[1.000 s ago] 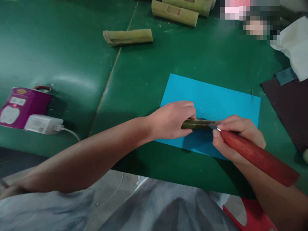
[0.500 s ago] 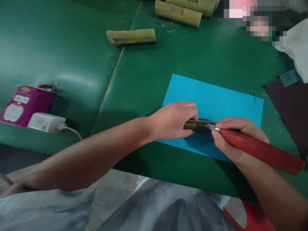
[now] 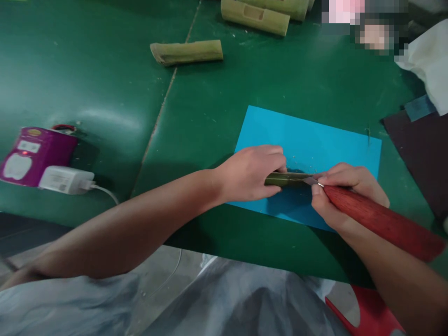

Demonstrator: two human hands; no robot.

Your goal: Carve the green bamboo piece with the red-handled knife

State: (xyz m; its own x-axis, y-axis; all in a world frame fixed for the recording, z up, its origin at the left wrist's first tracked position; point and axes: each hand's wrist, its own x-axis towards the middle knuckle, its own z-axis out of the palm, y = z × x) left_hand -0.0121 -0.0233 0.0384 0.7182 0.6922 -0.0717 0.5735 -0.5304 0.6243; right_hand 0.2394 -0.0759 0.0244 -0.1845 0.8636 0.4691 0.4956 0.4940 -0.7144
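Note:
My left hand (image 3: 255, 172) is wrapped round a green bamboo piece (image 3: 285, 179), which it holds over a bright blue sheet (image 3: 315, 133). Its left part is hidden under my fingers. In my right hand (image 3: 353, 184) is a carving knife (image 3: 381, 219) with a thick red wooden handle and a short pointed blade. The blade lies against the right part of the bamboo, and my right fingers grip close behind it. Small shavings are scattered on the sheet beyond the bamboo.
A cut bamboo length (image 3: 189, 52) lies farther back on the green table (image 3: 115, 84). Behind it is a notched bamboo tube (image 3: 254, 17) beside others. A purple power box (image 3: 38, 151) with a white charger (image 3: 66, 179) sits left. A dark mat (image 3: 420, 154) lies right, near a person's pale sleeve (image 3: 425, 65).
The knife blade has slid slightly right along the bamboo, and its handle end has dropped a little. My left hand keeps its hold. The whole view has shifted slightly.

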